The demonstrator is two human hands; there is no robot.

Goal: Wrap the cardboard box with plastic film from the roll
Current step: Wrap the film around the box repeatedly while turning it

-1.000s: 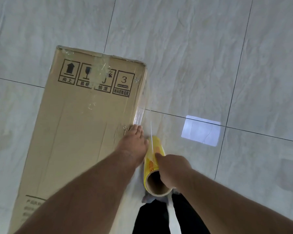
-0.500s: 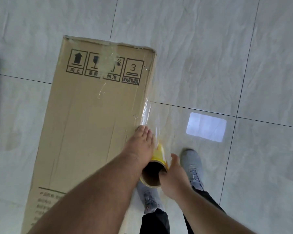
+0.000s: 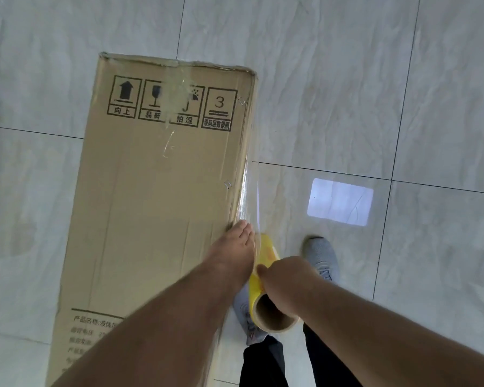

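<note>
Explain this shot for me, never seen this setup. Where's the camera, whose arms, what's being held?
No machine here: a person works with bare hands, and the single camera sits on their head, looking forward and down. So the two forearms coming in from the bottom are the wearer's own.

On the tiled floor stands a tall cardboard box with printed handling symbols near its top. The left hand lies with straight fingers against the box's right edge, pressing down the clear plastic film that stretches from that edge to the roll. The right hand grips the yellow roll; you can see into its cardboard core.

Below are the person's grey shoes and dark trousers. The bright rectangle on the floor looks like reflected light.
</note>
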